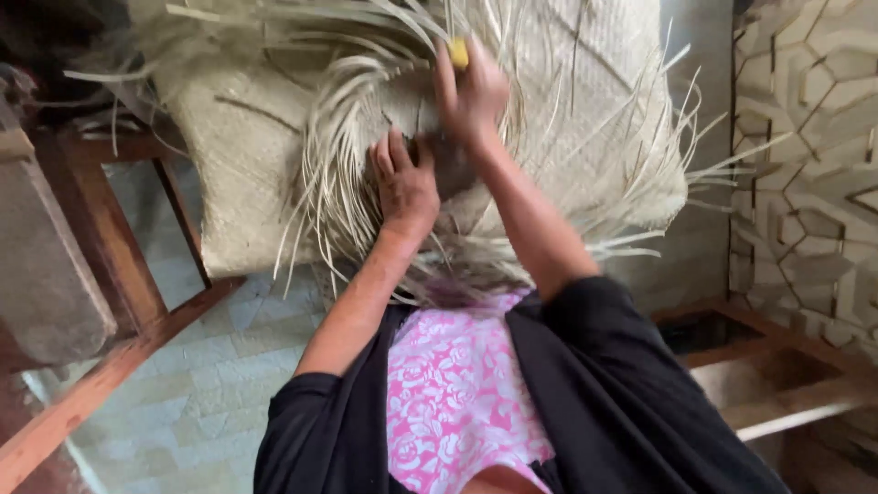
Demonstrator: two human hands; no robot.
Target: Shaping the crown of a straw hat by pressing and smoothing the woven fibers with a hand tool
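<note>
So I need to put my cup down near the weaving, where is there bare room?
Bare tiled floor lies between the wooden frame and the left arm. The woven mat is flat at its left edge. It is crowded around the left hand and right hand, where loose strips fan out.

Pale straw-coloured woven mat (567,101) with loose unwoven strips fanning from its edges, spread across upper centre of frame. Small yellow object (458,52), blurred, at top centre, pressed against mat.
</note>
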